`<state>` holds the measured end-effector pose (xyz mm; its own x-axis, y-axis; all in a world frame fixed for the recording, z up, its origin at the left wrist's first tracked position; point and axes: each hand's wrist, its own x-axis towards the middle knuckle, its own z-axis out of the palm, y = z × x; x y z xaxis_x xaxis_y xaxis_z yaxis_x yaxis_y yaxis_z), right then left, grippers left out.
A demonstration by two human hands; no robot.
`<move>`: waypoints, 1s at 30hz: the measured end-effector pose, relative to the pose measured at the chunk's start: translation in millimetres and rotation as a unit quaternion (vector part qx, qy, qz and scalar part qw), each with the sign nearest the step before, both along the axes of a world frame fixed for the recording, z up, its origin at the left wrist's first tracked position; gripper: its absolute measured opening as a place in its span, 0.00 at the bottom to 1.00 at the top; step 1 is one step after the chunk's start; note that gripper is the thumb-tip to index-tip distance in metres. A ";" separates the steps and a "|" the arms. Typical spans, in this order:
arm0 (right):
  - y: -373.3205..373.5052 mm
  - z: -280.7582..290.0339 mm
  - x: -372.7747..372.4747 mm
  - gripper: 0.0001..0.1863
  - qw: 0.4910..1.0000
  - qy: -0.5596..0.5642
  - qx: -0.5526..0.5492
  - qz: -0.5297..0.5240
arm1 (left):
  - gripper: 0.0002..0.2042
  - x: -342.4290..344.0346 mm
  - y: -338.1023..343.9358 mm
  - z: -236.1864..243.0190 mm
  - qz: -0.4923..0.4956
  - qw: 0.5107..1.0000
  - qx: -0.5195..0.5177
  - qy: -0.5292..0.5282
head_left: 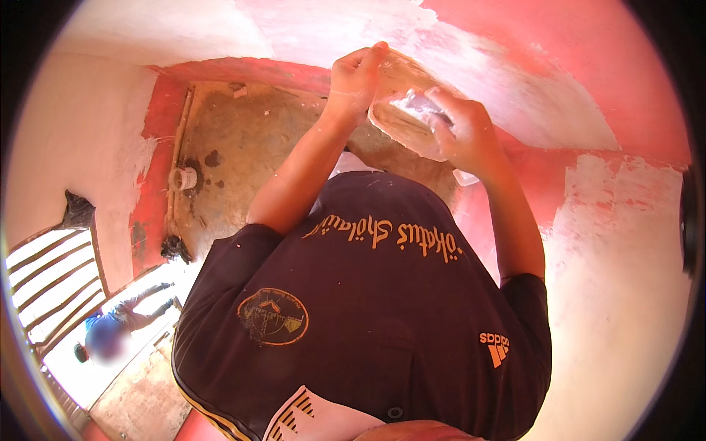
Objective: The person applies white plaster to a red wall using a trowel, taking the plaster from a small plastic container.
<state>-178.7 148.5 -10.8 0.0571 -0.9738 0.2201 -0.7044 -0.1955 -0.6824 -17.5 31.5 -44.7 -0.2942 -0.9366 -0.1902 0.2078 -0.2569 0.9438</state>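
Observation:
My left hand (357,79) is closed round the edge of a tan board (407,72), its thumb pointing up along the rim. The board is held tilted in front of my body, close to the wall. My right hand (469,131) grips a putty knife (421,105) over the board. White putty coats the blade, which seems to rest against the board's face; whether it touches is hard to tell. The knife's handle is mostly hidden by my fingers.
Ahead stands a wall (323,29) of red paint with white putty patches. A small white bucket (182,178) sits on the stained brown floor (235,140) beside a long pole (179,140). At left, beyond a barred window (55,283), a person in blue (110,334) is outside.

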 end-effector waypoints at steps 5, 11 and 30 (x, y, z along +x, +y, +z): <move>5.3 -1.4 6.0 0.16 1.000 -0.027 0.007 -0.009 | 0.16 -2.4 3.6 4.0 0.044 0.997 0.042 0.048; 8.5 -3.2 10.9 0.20 0.999 -0.039 0.002 -0.002 | 0.16 -2.2 -1.8 -6.1 0.100 0.994 0.020 0.051; 7.0 -23.6 2.1 0.22 0.987 -0.133 0.079 -0.051 | 0.19 1.7 2.5 -21.9 0.085 0.994 -0.033 -0.066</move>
